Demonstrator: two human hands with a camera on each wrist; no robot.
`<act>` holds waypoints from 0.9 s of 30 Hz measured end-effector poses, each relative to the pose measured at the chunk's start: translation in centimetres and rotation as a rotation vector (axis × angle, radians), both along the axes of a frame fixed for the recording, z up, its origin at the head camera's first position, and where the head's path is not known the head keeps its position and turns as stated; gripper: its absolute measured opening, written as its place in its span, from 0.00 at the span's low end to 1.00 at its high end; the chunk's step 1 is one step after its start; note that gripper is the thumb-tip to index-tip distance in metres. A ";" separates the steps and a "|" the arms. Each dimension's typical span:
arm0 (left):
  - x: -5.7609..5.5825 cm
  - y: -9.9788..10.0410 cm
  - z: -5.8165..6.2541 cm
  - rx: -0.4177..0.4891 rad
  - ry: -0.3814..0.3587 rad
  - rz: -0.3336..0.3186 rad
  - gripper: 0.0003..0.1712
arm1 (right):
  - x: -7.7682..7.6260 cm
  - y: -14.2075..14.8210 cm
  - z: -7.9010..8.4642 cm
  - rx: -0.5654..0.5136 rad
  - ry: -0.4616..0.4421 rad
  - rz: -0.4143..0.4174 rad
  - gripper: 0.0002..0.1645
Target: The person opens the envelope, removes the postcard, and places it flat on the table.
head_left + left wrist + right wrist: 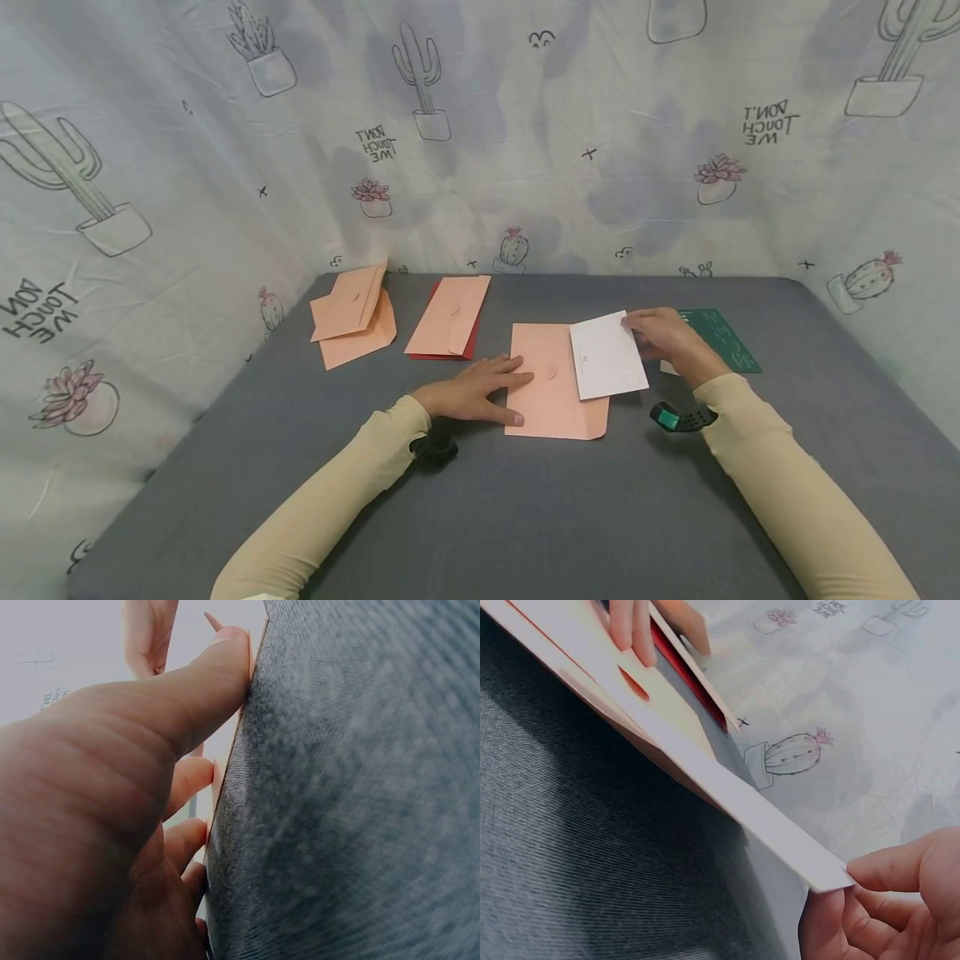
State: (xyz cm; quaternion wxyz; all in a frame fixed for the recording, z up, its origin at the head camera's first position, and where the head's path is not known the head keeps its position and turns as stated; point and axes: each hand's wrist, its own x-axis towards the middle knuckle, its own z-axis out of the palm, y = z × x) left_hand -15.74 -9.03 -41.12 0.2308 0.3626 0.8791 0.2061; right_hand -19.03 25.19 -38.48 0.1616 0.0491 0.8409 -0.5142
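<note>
A peach envelope (536, 392) lies on the grey table with its flap side to the right. My left hand (480, 389) rests on its left edge, fingers spread and fairly straight. In the left wrist view the thumb (225, 660) presses at the paper's edge. My right hand (663, 335) pinches a white card (609, 357) by its upper right edge, between thumb and fingers. The card is tilted and overlaps the envelope's right part in the head view. In the right wrist view the card (780, 840) slants up from the envelope toward the pinching fingertips.
A green card (723, 342) lies beyond the right hand, partly hidden by it. At the back left a peach envelope with red beneath (450, 317) lies beside a stack of peach envelopes (352, 304). A printed curtain (480, 167) hangs behind the table.
</note>
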 end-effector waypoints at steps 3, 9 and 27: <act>0.0 0.1 0.2 -0.011 -0.008 -0.007 0.46 | 0.1 0.4 0.2 -0.011 -0.003 -0.008 0.36; -0.2 0.3 0.6 0.013 0.000 -0.004 0.46 | -0.1 0.9 0.6 -0.041 0.018 -0.020 0.36; 0.0 -0.2 -0.1 0.013 0.002 -0.002 0.46 | -0.1 2.5 0.2 -0.030 -0.006 -0.084 0.42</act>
